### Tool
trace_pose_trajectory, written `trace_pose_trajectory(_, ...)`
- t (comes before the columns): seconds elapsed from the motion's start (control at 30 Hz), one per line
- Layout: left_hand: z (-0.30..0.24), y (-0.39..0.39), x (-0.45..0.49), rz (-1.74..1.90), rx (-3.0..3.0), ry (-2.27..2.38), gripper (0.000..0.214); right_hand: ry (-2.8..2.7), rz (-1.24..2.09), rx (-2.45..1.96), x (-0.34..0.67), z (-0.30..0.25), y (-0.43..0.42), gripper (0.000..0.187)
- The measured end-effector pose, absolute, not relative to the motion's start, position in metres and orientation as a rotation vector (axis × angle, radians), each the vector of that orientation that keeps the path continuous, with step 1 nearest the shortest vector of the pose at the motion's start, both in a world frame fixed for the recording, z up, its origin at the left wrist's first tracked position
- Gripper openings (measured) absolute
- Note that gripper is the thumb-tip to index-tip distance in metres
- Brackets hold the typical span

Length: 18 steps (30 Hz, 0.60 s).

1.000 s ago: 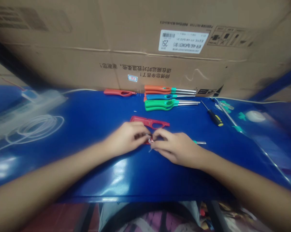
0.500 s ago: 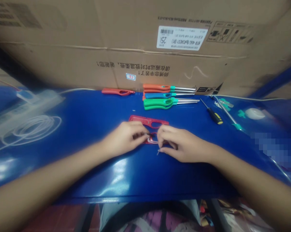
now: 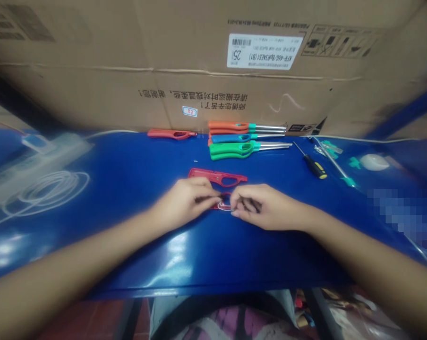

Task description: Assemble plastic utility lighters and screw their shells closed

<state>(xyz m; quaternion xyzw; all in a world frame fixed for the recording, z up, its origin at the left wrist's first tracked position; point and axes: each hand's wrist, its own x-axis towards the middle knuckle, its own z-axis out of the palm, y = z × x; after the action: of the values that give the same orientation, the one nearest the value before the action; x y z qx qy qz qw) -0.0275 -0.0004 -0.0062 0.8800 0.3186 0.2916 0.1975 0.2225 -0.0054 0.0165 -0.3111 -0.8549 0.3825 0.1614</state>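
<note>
My left hand [image 3: 190, 200] is closed in a pinch over the left part of a red lighter shell half [image 3: 228, 194] on the table. A small dark part shows at its fingertips. My right hand [image 3: 261, 205] is closed at the shell's right end, thumb and fingers together on a thin white wire [image 3: 223, 208] that loops across from the left fingertips. Both hands hide much of this shell. Just behind them lies another red shell half [image 3: 231, 179], its inside facing up and its trigger opening to the right.
Assembled lighters, including a green one [image 3: 231, 150] and a blue one [image 3: 231, 139], lie against the cardboard [image 3: 103, 99]. A red handle piece [image 3: 171, 134] lies left of them. Rightward are a screwdriver [image 3: 314, 166], a metal tube [image 3: 336, 163] and a white lump [image 3: 374, 162]. Coiled cable [image 3: 52, 186] lies left.
My right hand has shifted slightly up, its thumb closing nearer the shell. The small clear piece below its thumb no longer shows. My left hand stays almost in place.
</note>
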Motion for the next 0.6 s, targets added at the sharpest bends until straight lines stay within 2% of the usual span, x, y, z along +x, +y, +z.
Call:
trace_pose_trajectory(0.37, -0.0015, -0.0103, -0.0250, 0.629, 2.710, 0.945, 0.023, -2.569, 0.816, -0.879, 0.2193, 0.0124, -0.0082, 0.008)
trace_pose_trajectory(0.6, -0.0064, -0.0078, -0.0239, 0.761, 2.586, 0.883, 0.021, -2.597, 0.762, -0.891, 0.2203, 0.0094, -0.0096, 0.012)
